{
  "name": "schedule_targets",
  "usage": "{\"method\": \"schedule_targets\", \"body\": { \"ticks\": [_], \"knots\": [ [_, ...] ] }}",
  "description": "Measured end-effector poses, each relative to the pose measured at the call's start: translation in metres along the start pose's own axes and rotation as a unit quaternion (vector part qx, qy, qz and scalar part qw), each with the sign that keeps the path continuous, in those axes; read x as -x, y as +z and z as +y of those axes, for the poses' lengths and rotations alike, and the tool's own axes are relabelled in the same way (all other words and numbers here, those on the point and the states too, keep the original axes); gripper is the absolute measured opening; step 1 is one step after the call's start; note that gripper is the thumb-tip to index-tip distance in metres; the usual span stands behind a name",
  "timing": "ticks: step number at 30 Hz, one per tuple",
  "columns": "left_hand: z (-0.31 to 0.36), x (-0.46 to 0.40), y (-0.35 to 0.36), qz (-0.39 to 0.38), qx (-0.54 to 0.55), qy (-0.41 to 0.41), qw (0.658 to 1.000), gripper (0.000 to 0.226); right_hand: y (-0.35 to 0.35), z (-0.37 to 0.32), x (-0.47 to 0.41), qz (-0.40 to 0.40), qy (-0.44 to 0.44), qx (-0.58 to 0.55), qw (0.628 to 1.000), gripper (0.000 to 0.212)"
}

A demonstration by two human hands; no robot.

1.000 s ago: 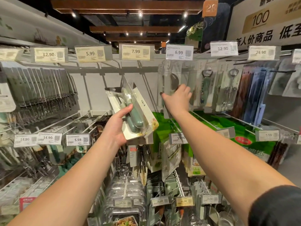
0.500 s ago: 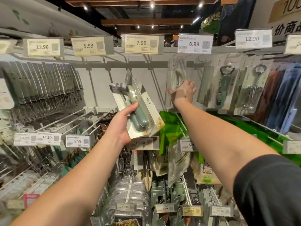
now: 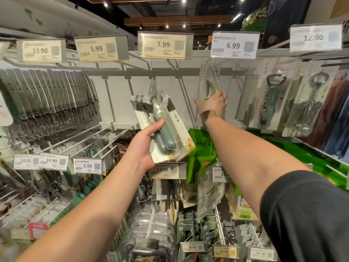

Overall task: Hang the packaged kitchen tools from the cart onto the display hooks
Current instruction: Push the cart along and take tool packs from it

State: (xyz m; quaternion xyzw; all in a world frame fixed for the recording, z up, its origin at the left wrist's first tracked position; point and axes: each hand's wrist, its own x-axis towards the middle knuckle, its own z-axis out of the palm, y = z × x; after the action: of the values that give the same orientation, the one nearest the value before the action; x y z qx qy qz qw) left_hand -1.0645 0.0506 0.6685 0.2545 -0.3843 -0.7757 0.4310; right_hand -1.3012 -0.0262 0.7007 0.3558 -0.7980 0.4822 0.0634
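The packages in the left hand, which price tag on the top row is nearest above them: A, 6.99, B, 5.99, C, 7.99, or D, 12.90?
C: the packages in the left hand point their top edge up toward the hook just below the 7.99 tag.

Stack of flat white-card blister packs with green-handled kitchen tools [image 3: 166, 133], at least two packs, tilted with top edges leaning away to upper left. Thumb lies across the clear front blister; remaining fingers hidden behind the cards; lower left corner sits in the palm. Clear-fronted pack holding a slim metal peeler-like tool [image 3: 207, 86] hangs upright from a white wire display hook [image 3: 213, 62]; its lower part lies behind the fingertips, tool just above them. Contact there cannot be told.
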Motion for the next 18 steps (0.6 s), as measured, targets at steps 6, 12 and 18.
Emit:
{"method": "schedule_targets", "body": {
  "ticks": [6,12,18],
  "knots": [
    [0.000,0.003,0.000,-0.005,-0.003,0.004,1.000,0.022,0.003,0.003,-0.001,-0.001,-0.007,0.012,1.000,0.092],
    [0.004,0.016,-0.004,0.003,-0.006,0.010,1.000,0.028,-0.019,-0.006,0.023,-0.032,0.035,-0.055,0.997,0.077],
    [0.000,0.035,-0.011,0.011,-0.015,-0.008,1.000,0.022,-0.085,-0.021,0.123,-0.210,-0.109,-0.143,0.961,0.046]
  ]
}}
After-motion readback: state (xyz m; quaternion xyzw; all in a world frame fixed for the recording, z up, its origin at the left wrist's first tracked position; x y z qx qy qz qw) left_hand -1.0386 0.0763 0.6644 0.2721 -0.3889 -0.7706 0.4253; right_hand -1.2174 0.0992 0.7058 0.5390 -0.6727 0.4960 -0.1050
